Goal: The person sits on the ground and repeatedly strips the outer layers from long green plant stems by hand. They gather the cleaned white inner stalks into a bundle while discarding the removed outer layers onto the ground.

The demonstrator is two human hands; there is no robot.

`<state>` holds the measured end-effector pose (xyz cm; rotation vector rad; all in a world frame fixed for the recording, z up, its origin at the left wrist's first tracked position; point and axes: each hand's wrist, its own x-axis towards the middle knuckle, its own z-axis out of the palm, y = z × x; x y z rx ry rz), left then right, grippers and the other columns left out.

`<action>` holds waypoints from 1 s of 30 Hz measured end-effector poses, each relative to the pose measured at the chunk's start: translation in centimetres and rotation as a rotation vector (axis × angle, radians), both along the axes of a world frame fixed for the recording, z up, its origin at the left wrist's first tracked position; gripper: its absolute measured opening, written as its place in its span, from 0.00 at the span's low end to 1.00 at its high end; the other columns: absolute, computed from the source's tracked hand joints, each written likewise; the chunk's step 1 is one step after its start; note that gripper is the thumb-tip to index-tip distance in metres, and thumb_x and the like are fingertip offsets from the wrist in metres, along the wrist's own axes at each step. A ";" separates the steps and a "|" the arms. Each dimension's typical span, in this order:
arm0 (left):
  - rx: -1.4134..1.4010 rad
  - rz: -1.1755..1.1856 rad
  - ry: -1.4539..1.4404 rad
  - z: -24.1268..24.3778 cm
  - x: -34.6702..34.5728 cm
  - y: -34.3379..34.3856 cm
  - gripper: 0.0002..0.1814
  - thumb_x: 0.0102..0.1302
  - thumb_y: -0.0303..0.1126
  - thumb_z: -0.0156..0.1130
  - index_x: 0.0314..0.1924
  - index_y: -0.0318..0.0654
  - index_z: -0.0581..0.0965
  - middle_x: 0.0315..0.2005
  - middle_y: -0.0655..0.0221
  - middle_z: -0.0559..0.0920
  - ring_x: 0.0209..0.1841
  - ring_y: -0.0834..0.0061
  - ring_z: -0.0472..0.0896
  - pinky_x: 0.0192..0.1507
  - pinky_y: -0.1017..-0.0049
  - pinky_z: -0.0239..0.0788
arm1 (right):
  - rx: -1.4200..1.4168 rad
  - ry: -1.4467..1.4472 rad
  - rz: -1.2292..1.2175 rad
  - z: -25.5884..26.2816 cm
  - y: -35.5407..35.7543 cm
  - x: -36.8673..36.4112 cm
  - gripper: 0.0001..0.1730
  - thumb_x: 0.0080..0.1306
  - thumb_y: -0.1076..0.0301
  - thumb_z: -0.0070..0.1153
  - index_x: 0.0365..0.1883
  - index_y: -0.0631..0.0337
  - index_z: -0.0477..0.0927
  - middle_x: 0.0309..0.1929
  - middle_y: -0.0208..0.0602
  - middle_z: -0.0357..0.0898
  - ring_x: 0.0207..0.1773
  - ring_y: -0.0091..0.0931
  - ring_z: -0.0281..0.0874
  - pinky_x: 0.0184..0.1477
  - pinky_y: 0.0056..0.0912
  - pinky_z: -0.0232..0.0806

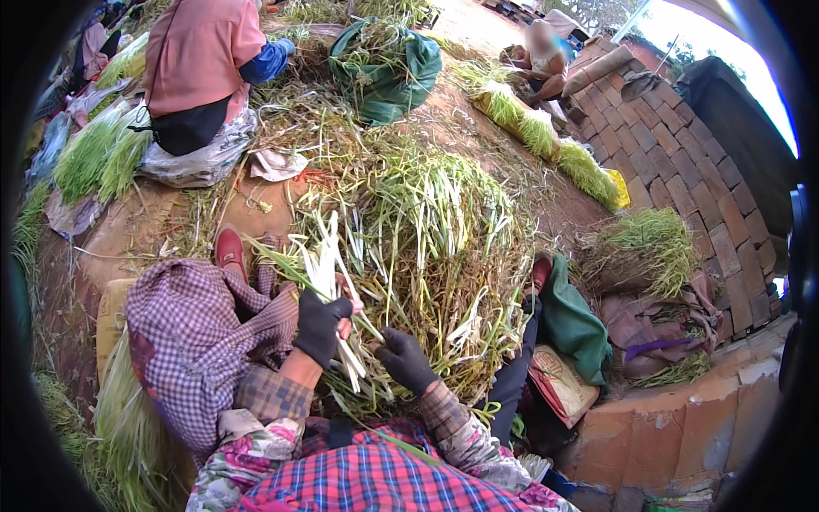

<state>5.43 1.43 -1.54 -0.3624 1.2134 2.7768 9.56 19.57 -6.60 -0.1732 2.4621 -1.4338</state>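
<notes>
My left hand [324, 325], in a black glove, is closed around a small bunch of pale green-and-white plant stalks [327, 262] that look like garlic shoots. Their tips point up and away, and white lengths hang below the fist. Just right of it, my right hand [406, 360], also in a black glove, is at the lower part of a thin stalk; whether its fingers grip it cannot be told. Before my hands lies a large heap of stalks [441, 211], green and white on top with brown, withered leaves lower down.
A person in a checked head covering [185, 345] sits close at my left. Another, in a pink shirt [195, 51], sits ahead left by a green sack [384, 83] of plants. Bundled stalks [537, 131] line a brick wall [691, 166] at right. A green cloth [572, 320] lies beside my leg.
</notes>
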 end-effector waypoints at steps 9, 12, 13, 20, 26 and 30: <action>-0.093 -0.082 0.078 0.6 0.6 0.0 0.17 0.45 0.13 0.59 0.37 0.34 0.70 0.26 0.67 0.76 0.14 0.80 0.71 0.10 0.82 0.59 | -0.615 -0.201 0.007 5.5 -1.5 0.0 0.09 0.65 0.71 0.52 0.43 0.63 0.73 0.31 0.22 0.70 0.33 0.14 0.65 0.35 0.17 0.61; -0.037 -0.050 0.038 0.9 0.6 0.0 0.18 0.46 0.13 0.57 0.39 0.35 0.69 0.28 0.68 0.74 0.14 0.80 0.70 0.09 0.82 0.59 | -0.511 -0.179 -0.086 3.9 -2.3 -0.4 0.06 0.65 0.70 0.50 0.36 0.64 0.73 0.24 0.21 0.67 0.26 0.14 0.60 0.28 0.19 0.56; -0.032 0.008 0.018 0.9 0.4 -0.5 0.19 0.46 0.12 0.57 0.40 0.35 0.69 0.28 0.68 0.74 0.13 0.81 0.69 0.09 0.81 0.59 | -0.446 -0.136 -0.062 2.7 -2.3 -0.1 0.06 0.65 0.70 0.50 0.34 0.64 0.73 0.23 0.21 0.66 0.24 0.14 0.58 0.27 0.20 0.54; 0.159 0.271 0.048 2.6 -1.5 -7.2 0.22 0.47 0.12 0.54 0.44 0.38 0.67 0.28 0.64 0.76 0.10 0.83 0.64 0.09 0.81 0.58 | -0.319 -0.283 -0.231 -0.3 5.0 2.8 0.06 0.61 0.69 0.55 0.34 0.62 0.76 0.19 0.23 0.68 0.20 0.14 0.62 0.22 0.14 0.56; 0.248 0.331 0.146 2.1 -2.0 -9.5 0.18 0.51 0.15 0.54 0.43 0.39 0.68 0.27 0.63 0.77 0.12 0.86 0.64 0.09 0.86 0.57 | -0.538 -0.130 -0.744 -0.1 17.7 3.4 0.07 0.65 0.67 0.50 0.32 0.63 0.73 0.18 0.27 0.67 0.15 0.16 0.61 0.15 0.19 0.54; 0.267 0.284 0.071 2.0 -1.9 -8.4 0.17 0.52 0.16 0.53 0.43 0.38 0.67 0.26 0.63 0.76 0.12 0.86 0.64 0.09 0.84 0.57 | 0.663 0.020 -0.404 4.1 14.6 3.4 0.26 0.51 0.65 0.63 0.46 0.67 0.73 0.42 0.45 0.76 0.43 0.35 0.76 0.44 0.35 0.69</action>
